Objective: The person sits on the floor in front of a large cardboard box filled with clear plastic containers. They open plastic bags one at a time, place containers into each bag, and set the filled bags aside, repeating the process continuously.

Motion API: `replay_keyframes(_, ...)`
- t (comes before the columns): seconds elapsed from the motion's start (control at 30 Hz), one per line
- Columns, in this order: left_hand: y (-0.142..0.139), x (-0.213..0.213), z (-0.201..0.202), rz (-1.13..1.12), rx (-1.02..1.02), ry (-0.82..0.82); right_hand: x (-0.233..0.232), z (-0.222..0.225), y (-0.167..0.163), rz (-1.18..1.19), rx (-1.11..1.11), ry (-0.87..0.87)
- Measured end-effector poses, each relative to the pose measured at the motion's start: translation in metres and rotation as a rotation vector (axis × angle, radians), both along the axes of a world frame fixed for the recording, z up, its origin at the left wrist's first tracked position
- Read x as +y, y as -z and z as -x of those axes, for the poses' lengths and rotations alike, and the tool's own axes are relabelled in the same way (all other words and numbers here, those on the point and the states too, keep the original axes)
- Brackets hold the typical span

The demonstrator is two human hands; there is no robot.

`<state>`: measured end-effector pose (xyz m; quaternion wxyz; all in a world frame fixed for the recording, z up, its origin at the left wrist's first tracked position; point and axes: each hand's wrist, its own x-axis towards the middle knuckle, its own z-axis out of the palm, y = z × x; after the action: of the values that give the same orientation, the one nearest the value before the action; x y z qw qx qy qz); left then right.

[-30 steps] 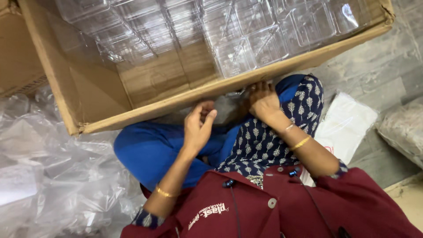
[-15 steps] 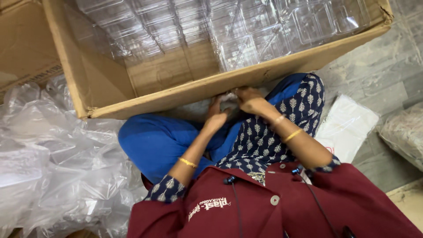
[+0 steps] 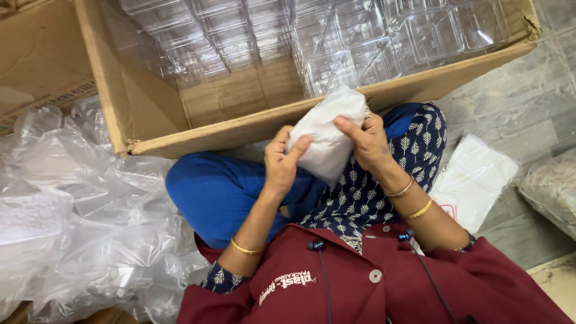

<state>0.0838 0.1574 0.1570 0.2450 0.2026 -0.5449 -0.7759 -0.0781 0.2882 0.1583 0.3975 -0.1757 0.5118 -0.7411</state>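
Fingers of both hands clamp a white plastic packet (image 3: pixel 327 141): left hand (image 3: pixel 282 165) grips its lower edge, right hand (image 3: pixel 367 141) its upper side. Packet sits over the lap, just below the cardboard box (image 3: pixel 240 129) front edge. Crumpled clear plastic (image 3: pixel 78 228) crowds the left; grey floor (image 3: pixel 510 108) lies open right.

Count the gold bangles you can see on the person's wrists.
3. One bangle is on the left forearm; two bangles are on the right wrist. Others may be hidden under the sleeves.
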Motion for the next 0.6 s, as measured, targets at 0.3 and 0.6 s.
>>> replay_keyframes(0.3,-0.056,-0.016,0.002,0.108,0.072,0.030,-0.003,-0.002,-0.035,0.189,-0.042,-0.048)
replay_keyframes(0.6,-0.067,-0.021,0.015,-0.009,0.205,-0.203,-0.007,-0.002,-0.064,0.335,-0.026,-0.090)
